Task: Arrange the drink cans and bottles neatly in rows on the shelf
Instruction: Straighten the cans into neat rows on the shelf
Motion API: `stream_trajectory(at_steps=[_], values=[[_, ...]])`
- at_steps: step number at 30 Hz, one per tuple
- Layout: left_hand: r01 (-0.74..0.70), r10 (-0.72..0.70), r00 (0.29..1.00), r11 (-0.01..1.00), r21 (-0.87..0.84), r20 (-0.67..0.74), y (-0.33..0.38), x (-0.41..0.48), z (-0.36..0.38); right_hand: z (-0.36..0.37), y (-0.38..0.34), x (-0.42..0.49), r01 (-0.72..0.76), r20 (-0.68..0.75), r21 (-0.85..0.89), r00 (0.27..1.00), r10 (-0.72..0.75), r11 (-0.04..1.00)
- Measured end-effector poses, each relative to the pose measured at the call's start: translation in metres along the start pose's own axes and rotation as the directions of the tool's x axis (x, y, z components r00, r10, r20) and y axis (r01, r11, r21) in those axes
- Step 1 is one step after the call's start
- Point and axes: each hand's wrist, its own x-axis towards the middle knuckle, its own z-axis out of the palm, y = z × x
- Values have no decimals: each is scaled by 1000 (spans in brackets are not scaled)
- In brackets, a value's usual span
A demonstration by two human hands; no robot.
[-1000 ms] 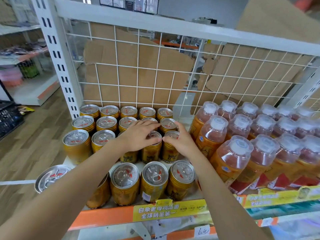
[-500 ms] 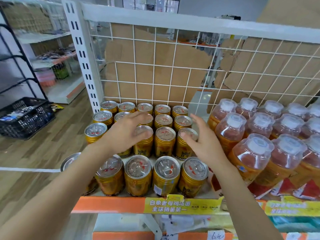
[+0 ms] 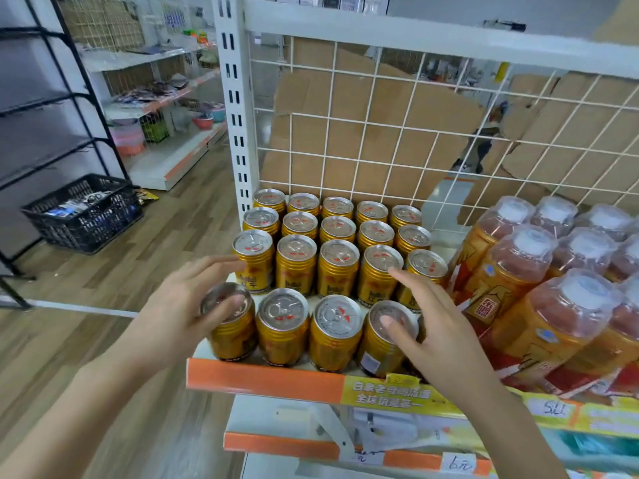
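Note:
Gold drink cans [image 3: 337,267] stand in straight rows on the shelf [image 3: 262,378], silver tops up. My left hand [image 3: 179,305] is at the left end of the front row, its thumb lying on the top of the front-left can [image 3: 230,337] and its fingers stretched toward the can behind. My right hand [image 3: 432,326] is at the right end, thumb on the top of the front-right can [image 3: 382,344], fingers straight; it hides what stands beyond that can. Orange bottles [image 3: 549,316] with white caps, wrapped in clear film, fill the shelf's right side.
A white wire grid [image 3: 380,157] backed by cardboard closes the shelf's rear. A white slotted post [image 3: 235,98] stands at its left. On the wooden floor to the left sit a black crate [image 3: 83,212] and a black rack [image 3: 52,98]. A lower shelf [image 3: 311,447] juts out below.
Both hands have drawn back from the third row of cans to the ends of the front row. The front cans now stand in a straighter line.

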Motion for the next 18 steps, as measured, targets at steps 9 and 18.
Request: stream_trajectory(at_steps=[9,18], values=[[-64,90,988,978,-198,126,-31,-20,7,50,-72,15,37,147,2,988,-37,999],[-65,124,982,929,-365,141,-50,-6,13,71,-91,41,-2,274,-208,960,60,978]])
